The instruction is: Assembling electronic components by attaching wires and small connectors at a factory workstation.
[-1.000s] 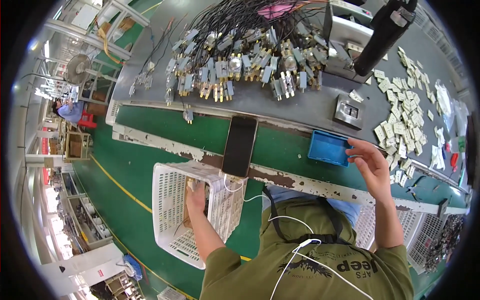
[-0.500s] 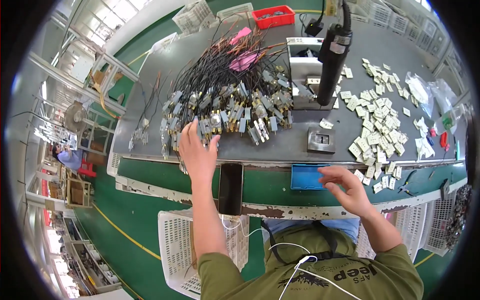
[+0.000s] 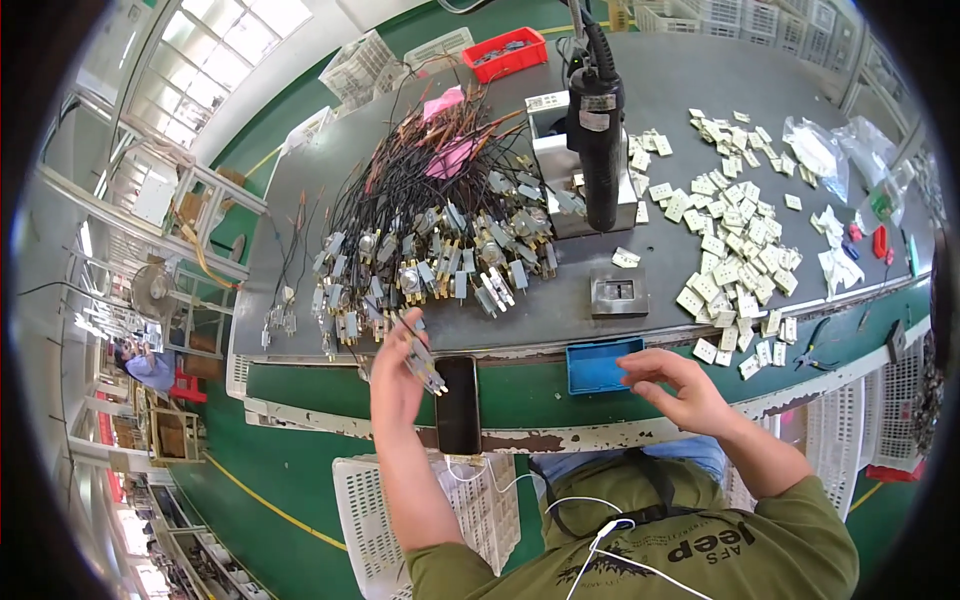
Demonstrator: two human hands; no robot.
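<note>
My left hand (image 3: 397, 385) is closed on a small grey plug part with metal prongs (image 3: 424, 366), just left of a dark phone (image 3: 458, 405). Beyond it lies a large heap of similar grey plug parts (image 3: 415, 265), their black wires (image 3: 360, 190) trailing toward the back. My right hand (image 3: 685, 388) hovers at the right end of a shallow blue tray (image 3: 590, 372), fingers loosely bent and apart, holding nothing visible. A square metal block fixture (image 3: 619, 293) stands past the tray. To its right spreads a pile of cream plastic pieces (image 3: 735, 245).
A black cylindrical tool (image 3: 598, 150) hangs before a metal box stand (image 3: 560, 170). Pliers (image 3: 817, 350) lie at the front right. A red bin (image 3: 505, 55) stands at the back, clear plastic bags (image 3: 820, 150) at the right. White crates (image 3: 370, 500) sit below the edge.
My left hand has drawn back from the heap with a plug part in its fingers. The view has shifted slightly; my right hand stays by the blue tray.
</note>
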